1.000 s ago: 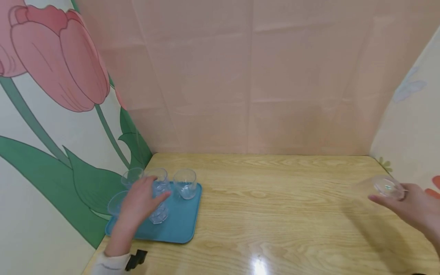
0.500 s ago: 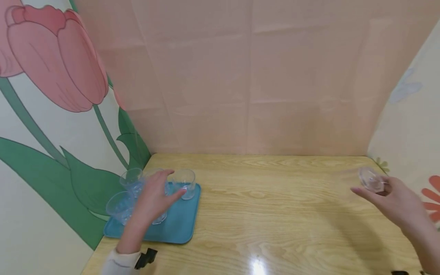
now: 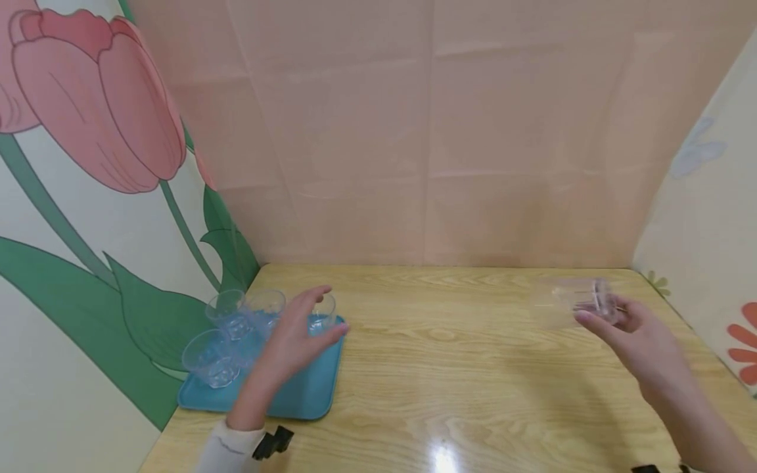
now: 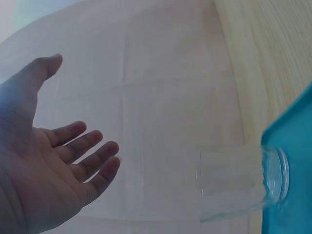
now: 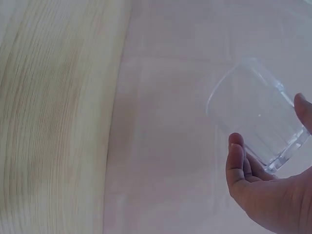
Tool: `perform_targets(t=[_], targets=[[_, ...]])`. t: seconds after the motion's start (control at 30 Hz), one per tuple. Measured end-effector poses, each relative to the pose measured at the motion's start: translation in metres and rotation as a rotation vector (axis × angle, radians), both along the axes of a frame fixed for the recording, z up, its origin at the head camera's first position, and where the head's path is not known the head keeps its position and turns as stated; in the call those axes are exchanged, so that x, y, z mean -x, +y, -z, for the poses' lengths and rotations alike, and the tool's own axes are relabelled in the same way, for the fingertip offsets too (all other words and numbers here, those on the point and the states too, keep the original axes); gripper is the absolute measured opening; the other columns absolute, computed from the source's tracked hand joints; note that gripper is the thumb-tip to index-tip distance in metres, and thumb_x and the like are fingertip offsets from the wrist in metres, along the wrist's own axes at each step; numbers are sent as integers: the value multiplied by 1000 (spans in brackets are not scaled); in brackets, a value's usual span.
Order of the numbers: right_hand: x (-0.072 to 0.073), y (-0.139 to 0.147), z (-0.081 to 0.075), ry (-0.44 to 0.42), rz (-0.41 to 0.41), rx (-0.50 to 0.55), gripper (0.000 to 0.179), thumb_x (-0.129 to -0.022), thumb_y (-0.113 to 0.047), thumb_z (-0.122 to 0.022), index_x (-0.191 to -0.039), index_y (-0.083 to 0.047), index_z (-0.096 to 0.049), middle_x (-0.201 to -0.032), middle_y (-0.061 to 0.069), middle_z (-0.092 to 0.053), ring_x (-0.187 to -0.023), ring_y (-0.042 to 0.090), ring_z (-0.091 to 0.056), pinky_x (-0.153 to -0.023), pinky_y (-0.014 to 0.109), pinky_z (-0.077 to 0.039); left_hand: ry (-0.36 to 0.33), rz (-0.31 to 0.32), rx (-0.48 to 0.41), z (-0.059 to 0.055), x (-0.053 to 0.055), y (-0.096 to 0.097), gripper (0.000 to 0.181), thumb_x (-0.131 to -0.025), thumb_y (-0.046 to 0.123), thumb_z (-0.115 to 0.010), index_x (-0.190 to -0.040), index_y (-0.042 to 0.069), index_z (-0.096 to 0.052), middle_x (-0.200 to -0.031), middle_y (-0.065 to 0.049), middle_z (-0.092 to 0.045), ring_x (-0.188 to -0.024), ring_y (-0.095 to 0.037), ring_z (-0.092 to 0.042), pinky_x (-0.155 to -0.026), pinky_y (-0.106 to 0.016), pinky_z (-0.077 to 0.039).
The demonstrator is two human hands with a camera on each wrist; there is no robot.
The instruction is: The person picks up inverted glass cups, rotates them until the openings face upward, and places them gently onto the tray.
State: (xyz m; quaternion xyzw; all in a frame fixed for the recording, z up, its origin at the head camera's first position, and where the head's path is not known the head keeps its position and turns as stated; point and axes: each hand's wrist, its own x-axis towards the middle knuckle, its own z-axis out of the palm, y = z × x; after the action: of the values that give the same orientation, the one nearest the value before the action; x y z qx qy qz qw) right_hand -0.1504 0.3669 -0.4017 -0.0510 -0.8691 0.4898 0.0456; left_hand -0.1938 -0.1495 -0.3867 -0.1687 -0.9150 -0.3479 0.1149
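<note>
My right hand holds a clear drinking glass above the right side of the table, its fingers and thumb around the lower part near the thick base. The glass is tipped over, with its mouth pointing left in the head view. My left hand is over the blue tray, fingers spread and nothing in them. Beyond its fingers a clear glass stands upright at the tray's back right corner. More upright glasses, such as one at the front left, stand on the tray; the left hand and forearm hide part of it.
The wooden table spreads between the tray and my right hand. A pink cloth backdrop rises behind it. Panels stand on both sides, the left one with a painted tulip.
My right hand has carried the glass leftward from the right edge, turning it along the way. My left hand has moved right across the tray, with its fingers still spread.
</note>
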Motion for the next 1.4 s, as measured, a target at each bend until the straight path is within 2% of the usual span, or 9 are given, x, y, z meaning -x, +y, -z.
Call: perform_targets(t=[0.1,0.17,0.23,0.33,0.47,0.57,0.7,1.0,1.4], targets=[[-2,-12,2,49,-28,86,53,-103,-33,-61,-151,-22,-40,-116,-26,-60,-107,-13,-47,-111,45,-36,-10,28,-32,1,-1,8,77,-87,55,-75,-151,22,-46,-146,-5,-52,-132,-29,-50,-101,-57,-47],[-3,-22,3,87,-48,152,47,-103,-28,-61,-147,-26,-43,-115,-26,-63,-109,-13,-49,-114,35,-32,-16,46,-51,2,-2,14,77,-87,54,-75,-151,23,-46,-146,-4,-52,-131,-29,-51,-100,-56,-47],[-3,-31,5,109,-64,181,51,-103,-26,-61,-150,-23,-40,-117,-25,-64,-112,-15,-50,-101,15,-35,-34,70,-79,3,-2,19,75,-88,51,-76,-151,23,-46,-147,-3,-51,-130,-28,-51,-100,-55,-47],[-2,-46,7,143,-112,310,54,-103,-18,-61,-151,-11,-38,-118,-20,-68,-112,-12,-56,-88,6,-39,-52,101,-103,5,-3,27,74,-88,51,-76,-150,25,-46,-147,-1,-51,-128,-28,-53,-98,-56,-48],[-3,-65,11,175,-207,487,45,-102,-7,-60,-144,-6,-42,-120,-12,-70,-113,-4,-61,-89,7,-44,-88,143,-129,7,-5,38,72,-88,51,-75,-150,28,-46,-146,1,-52,-127,-27,-54,-99,-56,-48],[-5,-78,12,186,-267,540,41,-102,-3,-57,-140,-9,-44,-123,-10,-68,-116,-1,-61,-92,8,-44,-108,185,-149,8,-5,47,71,-89,49,-75,-150,26,-46,-147,1,-52,-129,-25,-53,-101,-53,-47],[-6,-93,13,190,-311,567,37,-102,-2,-56,-136,-12,-47,-124,-9,-68,-117,0,-61,-95,10,-45,-117,244,-156,8,-6,57,72,-90,47,-75,-150,23,-45,-148,1,-51,-131,-22,-52,-104,-49,-47],[-3,-118,13,186,-454,741,40,-100,5,-54,-137,-9,-46,-129,1,-66,-122,10,-61,-104,18,-44,-161,332,-165,10,-6,76,75,-90,54,-72,-153,29,-39,-149,13,-47,-131,-13,-50,-105,-42,-46],[2,-136,12,126,-554,806,47,-102,2,-53,-147,-8,-44,-138,4,-61,-131,15,-55,-109,24,-43,-190,424,-228,12,-4,91,82,-90,50,-73,-156,22,-34,-150,8,-48,-131,-15,-51,-105,-40,-46]])
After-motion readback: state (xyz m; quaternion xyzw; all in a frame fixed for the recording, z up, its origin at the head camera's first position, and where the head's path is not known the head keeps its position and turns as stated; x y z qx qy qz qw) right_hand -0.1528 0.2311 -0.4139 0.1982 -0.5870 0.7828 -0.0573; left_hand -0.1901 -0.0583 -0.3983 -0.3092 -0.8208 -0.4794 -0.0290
